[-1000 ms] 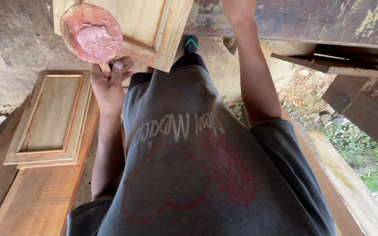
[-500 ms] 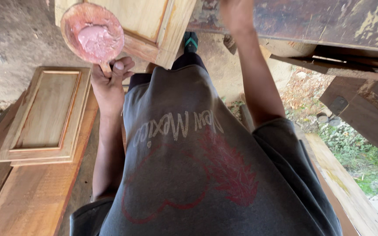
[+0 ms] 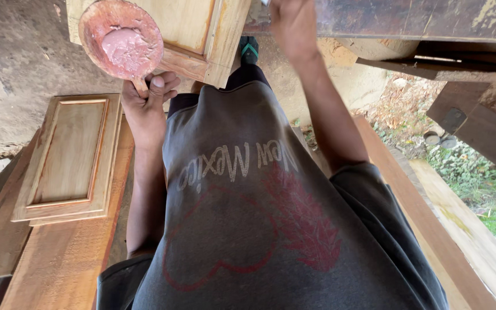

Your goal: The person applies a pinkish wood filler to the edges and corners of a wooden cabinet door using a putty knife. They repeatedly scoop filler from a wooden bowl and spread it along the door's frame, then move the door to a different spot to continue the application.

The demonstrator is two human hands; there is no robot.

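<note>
Left hand (image 3: 147, 100) grips paddle (image 3: 121, 40); right hand (image 3: 293, 26) raised.

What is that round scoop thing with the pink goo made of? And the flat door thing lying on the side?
The round scoop, held by its short handle in the left hand, looks like wood caked in dried pink paste; that coat hides its surface, so wood is a guess. The pink goo looks soft and smeared, perhaps filler or putty. The door panel is bare, pale wood: grain shows, without shine.

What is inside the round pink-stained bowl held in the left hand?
The round pink-stained bowl in the left hand holds a lump of pale pink paste. How deep it goes cannot be seen.
</note>
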